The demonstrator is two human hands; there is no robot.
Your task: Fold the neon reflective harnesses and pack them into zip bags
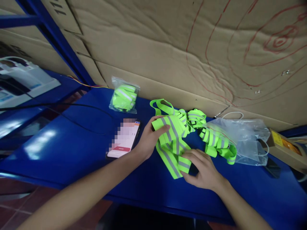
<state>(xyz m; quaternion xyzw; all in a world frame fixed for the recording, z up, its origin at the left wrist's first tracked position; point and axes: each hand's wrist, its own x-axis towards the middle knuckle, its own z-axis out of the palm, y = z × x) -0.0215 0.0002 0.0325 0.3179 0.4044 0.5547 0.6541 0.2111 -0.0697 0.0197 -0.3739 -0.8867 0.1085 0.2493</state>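
Note:
A neon-green reflective strap with grey stripes lies partly folded between my hands above the blue table. My left hand is closed on its upper folds, thumb on top and fingers behind. Lower down to the right, my right hand pinches another part of the band between thumb and fingers. Just behind, more of the green webbing forms a loop and a loose heap. Rolled green straps with black buckles sit to the right, beside a longer bundle of the same straps.
A clear bag of green straps rests against the cardboard wall. Left of my hands lies a phone with its screen lit. Clear plastic bags and a cardboard box occupy the right side. Black cables cross the left.

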